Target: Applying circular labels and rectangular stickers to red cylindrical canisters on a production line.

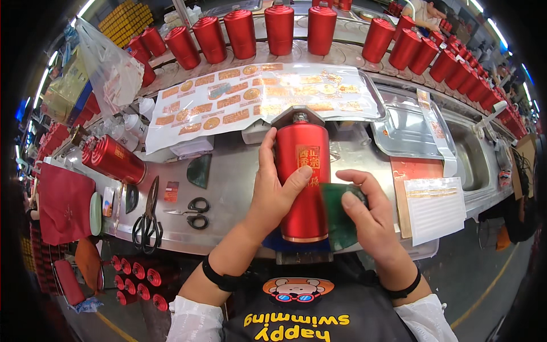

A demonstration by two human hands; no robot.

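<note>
A red metallic bottle [303, 214] with gold lettering lies on the steel bench in front of me, its neck away from me against a grey holder [280, 118]. My left hand [276, 185] grips it from the left, thumb pressed on the front beside the gold characters. My right hand [373, 214] pinches a dark green, flexible scraper [341, 225] between thumb and fingers. The scraper's left edge meets or overlaps the bottle's right side; whether it touches, I cannot tell. Beyond the bottle lies a white sheet of gold and orange decals [231, 91].
Left on the bench are large scissors [149, 219], small black-handled scissors [196, 214], another green scraper [199, 172] and a tilted red bottle [117, 159]. Red bottles [239, 35] line the conveyor behind. At right are a metal tray [407, 134], white sheets [434, 208] and a sink [470, 157].
</note>
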